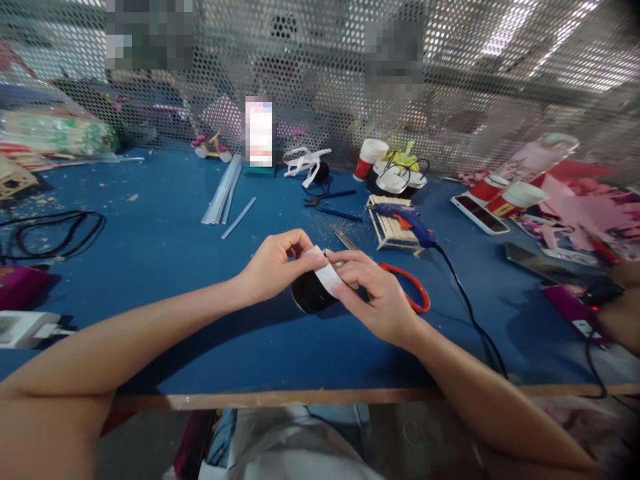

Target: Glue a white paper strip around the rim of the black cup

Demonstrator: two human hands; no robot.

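Both my hands meet over the front middle of the blue table (175, 267). My left hand (280, 263) pinches one end of a short white strip (327, 275) between thumb and fingertips. The fingers of my right hand (375, 297) are closed on the strip's lower end. Directly under the strip is a black round object (311, 293), perhaps a roll or a small tub; my hands partly cover it. Scissors with red handles (423, 293) lie beside my right hand, partly hidden by it.
A blue glue gun (413, 223) rests on a wooden-stick rack (385, 230), its cord trailing to the front edge. Behind are pliers (345, 215), glue sticks (223, 193), paper cups (370, 160) and a lit phone (260, 137). Another person's hand (627, 300) is at far right.
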